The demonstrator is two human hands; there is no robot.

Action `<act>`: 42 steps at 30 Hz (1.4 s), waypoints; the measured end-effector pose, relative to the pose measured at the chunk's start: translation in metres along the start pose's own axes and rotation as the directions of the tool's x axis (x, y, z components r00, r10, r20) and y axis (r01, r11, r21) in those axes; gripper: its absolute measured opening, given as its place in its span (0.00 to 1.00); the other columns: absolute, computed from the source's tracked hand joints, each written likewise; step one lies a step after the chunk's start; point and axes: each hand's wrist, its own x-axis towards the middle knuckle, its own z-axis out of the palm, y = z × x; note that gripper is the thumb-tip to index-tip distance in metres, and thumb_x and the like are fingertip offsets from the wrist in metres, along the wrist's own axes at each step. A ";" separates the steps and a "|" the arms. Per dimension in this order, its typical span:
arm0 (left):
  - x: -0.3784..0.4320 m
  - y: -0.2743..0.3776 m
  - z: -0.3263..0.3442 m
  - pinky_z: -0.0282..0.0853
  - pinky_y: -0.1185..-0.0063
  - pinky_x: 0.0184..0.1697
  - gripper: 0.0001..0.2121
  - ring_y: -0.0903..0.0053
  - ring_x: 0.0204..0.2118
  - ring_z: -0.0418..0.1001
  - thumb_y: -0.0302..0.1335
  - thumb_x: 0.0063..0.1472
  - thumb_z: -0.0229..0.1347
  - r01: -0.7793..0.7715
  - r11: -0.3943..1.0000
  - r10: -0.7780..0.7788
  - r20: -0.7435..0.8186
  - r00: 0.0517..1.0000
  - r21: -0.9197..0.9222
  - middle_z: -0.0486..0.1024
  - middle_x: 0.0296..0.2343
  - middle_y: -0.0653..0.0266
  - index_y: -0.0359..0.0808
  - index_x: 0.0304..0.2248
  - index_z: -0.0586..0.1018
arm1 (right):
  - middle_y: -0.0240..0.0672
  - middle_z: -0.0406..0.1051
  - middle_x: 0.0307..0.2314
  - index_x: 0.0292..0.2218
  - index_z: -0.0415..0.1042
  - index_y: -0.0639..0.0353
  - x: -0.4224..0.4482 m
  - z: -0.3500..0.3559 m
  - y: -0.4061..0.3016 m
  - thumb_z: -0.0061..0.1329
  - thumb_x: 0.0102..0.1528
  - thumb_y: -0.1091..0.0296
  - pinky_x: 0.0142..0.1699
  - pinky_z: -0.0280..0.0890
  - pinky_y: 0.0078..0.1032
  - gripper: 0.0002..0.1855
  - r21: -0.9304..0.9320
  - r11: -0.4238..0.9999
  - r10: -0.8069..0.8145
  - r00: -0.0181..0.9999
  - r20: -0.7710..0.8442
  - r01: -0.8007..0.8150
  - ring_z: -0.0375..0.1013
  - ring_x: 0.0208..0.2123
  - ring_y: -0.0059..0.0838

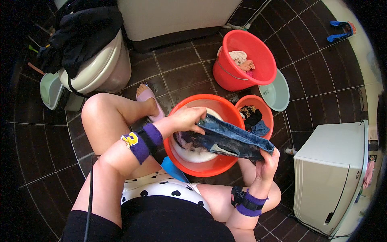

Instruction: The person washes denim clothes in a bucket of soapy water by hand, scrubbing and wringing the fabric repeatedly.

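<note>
A wet dark-blue denim garment (229, 136) is stretched between my hands above a red plastic basin (199, 172). My left hand (190, 118) grips one end of its folded edge over the basin's rim. At the other end, near the basin's right side, my right hand (267, 163) pinches the denim between thumb and fingers. A pale patch shows on the lower side of the cloth. White suds (196, 155) lie in the basin, with dark fabric partly under them at the left; the denim hides much of the rest.
Behind stands a red bucket (223, 72) with light clothes inside. A smaller coral basin (270, 112) holds dark clothes, and a pale green basin (279, 93) leans by the wall. A small white appliance (326, 175) is at right; black clothing (87, 33) covers a toilet-like fixture (116, 66).
</note>
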 end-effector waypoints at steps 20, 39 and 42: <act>0.006 -0.020 -0.007 0.65 0.80 0.38 0.14 0.78 0.31 0.71 0.30 0.47 0.56 0.516 0.495 -0.332 0.396 0.856 -0.700 0.75 0.29 0.64 0.30 0.33 0.75 | 0.34 0.68 0.32 0.43 0.62 0.64 0.038 -0.052 0.055 0.44 0.53 0.70 0.39 0.63 0.17 0.16 -0.465 0.883 0.030 0.995 -0.091 -0.069 0.67 0.33 0.19; 0.010 -0.034 0.016 0.62 0.73 0.40 0.19 0.62 0.36 0.67 0.31 0.40 0.60 0.068 0.986 -0.110 0.288 0.951 0.152 0.70 0.30 0.59 0.39 0.35 0.73 | 0.39 0.68 0.30 0.33 0.70 0.65 0.074 -0.072 0.075 0.47 0.48 0.68 0.44 0.59 0.23 0.11 -0.791 0.466 0.143 0.848 0.510 0.396 0.68 0.36 0.34; 0.005 -0.054 0.018 0.62 0.76 0.40 0.15 0.68 0.36 0.69 0.34 0.41 0.57 0.169 0.945 -0.116 0.196 0.974 -0.280 0.71 0.29 0.58 0.36 0.30 0.75 | 0.35 0.64 0.43 0.40 0.65 0.68 0.075 -0.052 0.080 0.39 0.54 0.70 0.48 0.57 0.22 0.13 -0.415 0.883 0.364 0.876 0.317 -0.217 0.64 0.41 0.24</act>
